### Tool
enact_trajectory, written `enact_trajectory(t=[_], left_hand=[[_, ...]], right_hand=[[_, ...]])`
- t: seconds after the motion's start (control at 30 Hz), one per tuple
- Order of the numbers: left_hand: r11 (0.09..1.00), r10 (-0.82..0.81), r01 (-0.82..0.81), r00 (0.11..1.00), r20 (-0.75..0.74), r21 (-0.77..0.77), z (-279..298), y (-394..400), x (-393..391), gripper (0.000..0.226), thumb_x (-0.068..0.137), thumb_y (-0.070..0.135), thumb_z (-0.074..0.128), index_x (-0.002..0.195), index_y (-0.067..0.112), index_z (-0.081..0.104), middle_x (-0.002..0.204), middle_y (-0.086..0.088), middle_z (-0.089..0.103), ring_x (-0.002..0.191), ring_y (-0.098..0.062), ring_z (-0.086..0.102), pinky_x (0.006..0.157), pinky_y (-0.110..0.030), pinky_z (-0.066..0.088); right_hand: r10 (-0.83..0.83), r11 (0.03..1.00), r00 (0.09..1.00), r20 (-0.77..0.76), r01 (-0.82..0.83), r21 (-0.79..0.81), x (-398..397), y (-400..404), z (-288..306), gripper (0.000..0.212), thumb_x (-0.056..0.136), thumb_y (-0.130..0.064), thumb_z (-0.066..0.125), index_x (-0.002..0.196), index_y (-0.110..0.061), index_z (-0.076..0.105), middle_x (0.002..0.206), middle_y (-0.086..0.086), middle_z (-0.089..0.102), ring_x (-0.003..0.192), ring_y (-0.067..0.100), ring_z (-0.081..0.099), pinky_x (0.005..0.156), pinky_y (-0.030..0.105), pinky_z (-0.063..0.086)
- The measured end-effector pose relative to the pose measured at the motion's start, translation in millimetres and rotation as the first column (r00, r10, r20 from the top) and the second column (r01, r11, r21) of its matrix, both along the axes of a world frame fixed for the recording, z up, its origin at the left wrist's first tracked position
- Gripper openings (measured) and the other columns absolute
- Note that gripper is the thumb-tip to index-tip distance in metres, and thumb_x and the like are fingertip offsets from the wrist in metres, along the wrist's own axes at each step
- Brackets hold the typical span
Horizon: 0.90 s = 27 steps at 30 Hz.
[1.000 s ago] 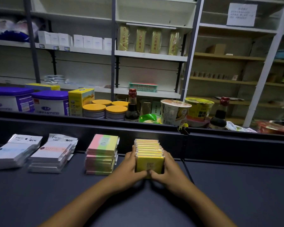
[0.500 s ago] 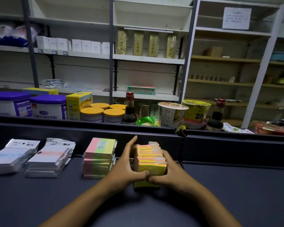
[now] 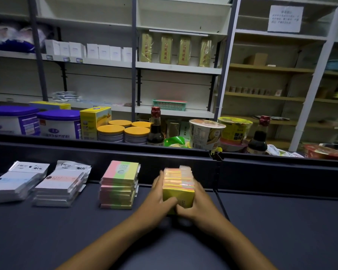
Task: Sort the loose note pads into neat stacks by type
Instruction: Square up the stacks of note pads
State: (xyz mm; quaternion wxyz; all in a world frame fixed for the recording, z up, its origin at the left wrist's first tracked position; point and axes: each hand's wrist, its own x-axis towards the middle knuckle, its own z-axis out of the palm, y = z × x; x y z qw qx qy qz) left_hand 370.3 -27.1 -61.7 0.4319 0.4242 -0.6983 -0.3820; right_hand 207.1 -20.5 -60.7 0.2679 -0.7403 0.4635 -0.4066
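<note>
We have one head-worn view, set close above the dark counter [image 3: 281, 230], looking forward and slightly down across it, past its raised back rail [image 3: 86, 152], to the shelves [image 3: 178, 67] standing well beyond.

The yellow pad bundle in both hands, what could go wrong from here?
1. The yellow pad bundle is gripped only by its sides between the left hand and right hand; its blurred upper pads look uneven and might fan out or slip.
2. The pink-green stack stands close on the left; a sideways move could knock it askew.
</note>
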Motion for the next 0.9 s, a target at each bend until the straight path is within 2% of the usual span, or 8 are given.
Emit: enact_trajectory(t=[0.1,0.2,0.37,0.53,0.63,0.67,0.77,0.9], left_hand=[[1.000,-0.018,0.018,0.999,0.033,-0.005,-0.8,2.0,0.7,0.071,0.088,-0.007,0.053,0.137,0.035,0.025,0.146,0.002,0.034,0.128,0.008,0.039,0.101,-0.002,0.030],[1.000,-0.020,0.020,1.000,0.022,0.014,-2.0,1.2,2.9,0.076,0.088,-0.006,0.053,0.146,0.031,0.018,0.148,0.006,0.028,0.122,0.021,0.037,0.096,0.001,0.032],[0.996,-0.052,0.046,0.996,0.078,0.074,-1.9,-1.4,4.7,0.084,0.092,0.002,0.053,0.156,0.014,-0.001,0.155,0.005,0.017,0.137,-0.001,0.031,0.098,0.000,0.031],[0.998,-0.039,0.036,0.996,0.078,0.048,0.4,-1.8,3.4,0.085,0.094,0.002,0.052,0.156,0.015,-0.005,0.157,0.008,0.012,0.139,0.000,0.025,0.098,0.004,0.026],[0.996,-0.057,0.050,0.993,0.102,0.076,-1.2,-2.0,2.9,0.084,0.094,0.003,0.051,0.156,0.011,-0.005,0.158,0.002,0.012,0.143,-0.007,0.023,0.115,-0.016,0.025],[0.995,-0.061,0.053,0.993,0.097,0.085,-1.1,-1.4,3.1,0.084,0.094,0.004,0.051,0.156,0.011,-0.005,0.158,0.002,0.012,0.144,-0.008,0.023,0.116,-0.017,0.026],[0.998,-0.049,0.044,0.995,0.091,0.053,1.2,-0.5,2.8,0.085,0.094,0.003,0.051,0.156,0.013,-0.007,0.157,0.007,0.010,0.142,-0.004,0.023,0.105,-0.001,0.027],[0.997,-0.048,0.040,0.992,0.120,0.070,-4.5,-5.8,3.4,0.085,0.095,0.007,0.052,0.155,0.012,-0.007,0.159,0.006,0.008,0.143,-0.003,0.018,0.105,-0.008,0.021]], right_hand=[[0.012,1.000,1.000,-0.028,-0.012,0.008,0.8,1.3,-0.6,0.070,0.060,-0.048,0.066,0.126,-0.051,0.043,0.125,-0.027,0.047,0.123,0.002,0.047,0.105,0.024,0.042],[-0.002,1.000,0.999,-0.033,0.001,-0.023,-0.4,-0.3,0.5,0.069,0.060,-0.048,0.066,0.125,-0.053,0.042,0.128,-0.027,0.046,0.125,-0.001,0.046,0.105,0.022,0.041],[0.014,1.000,1.000,-0.025,-0.014,0.003,-0.5,-2.4,-3.9,0.069,0.063,-0.043,0.067,0.126,-0.052,0.043,0.126,-0.023,0.049,0.122,0.003,0.049,0.104,0.031,0.045],[-0.022,0.999,1.000,-0.010,0.022,-0.041,-3.3,-5.8,-3.3,0.075,0.062,-0.047,0.070,0.131,-0.049,0.042,0.131,-0.018,0.048,0.122,-0.004,0.048,0.103,0.021,0.043],[-0.003,1.000,0.999,-0.040,0.003,-0.013,-3.2,-4.7,-5.0,0.067,0.062,-0.046,0.069,0.123,-0.056,0.042,0.123,-0.031,0.048,0.120,-0.001,0.049,0.103,0.026,0.045],[-0.006,1.000,0.999,-0.046,0.006,-0.009,-3.1,-4.0,-4.8,0.066,0.062,-0.046,0.069,0.122,-0.057,0.042,0.122,-0.032,0.048,0.120,-0.001,0.049,0.103,0.027,0.045],[-0.036,0.998,0.999,-0.025,0.035,-0.044,-4.4,-3.7,-1.0,0.075,0.061,-0.047,0.071,0.130,-0.049,0.043,0.127,-0.021,0.050,0.120,-0.003,0.049,0.102,0.024,0.045],[-0.007,1.000,1.000,-0.025,0.007,-0.010,-4.3,-4.2,-4.3,0.072,0.064,-0.042,0.070,0.131,-0.047,0.043,0.129,-0.018,0.051,0.122,0.001,0.049,0.105,0.028,0.044]])
